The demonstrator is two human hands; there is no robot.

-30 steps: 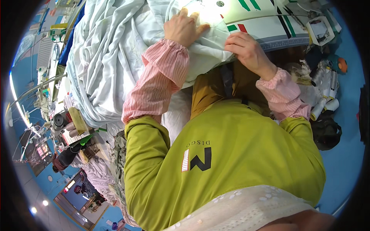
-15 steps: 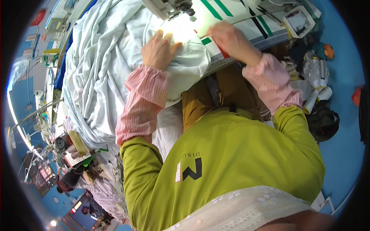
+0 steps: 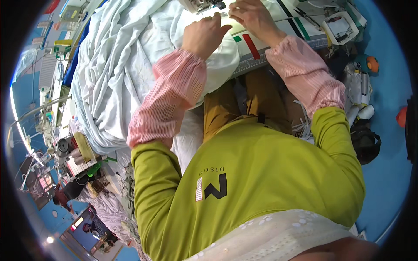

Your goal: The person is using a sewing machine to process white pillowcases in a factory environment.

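- A large heap of pale blue-white fabric [image 3: 117,78], crumpled in long folds, covers the left of the counter [image 3: 278,54] and trails off its near edge; its long run goes from far left toward the sewing machine head [image 3: 202,5].
- The left hand [image 3: 204,35] rests knuckles-up on the fabric, fingers curled loosely, pressing rather than gripping; it is the nearer hand to the heap.
- The right hand [image 3: 252,15] lies just right of the machine head, fingertips pinching at the fabric edge; whether that grip is closed on cloth, I cannot tell.
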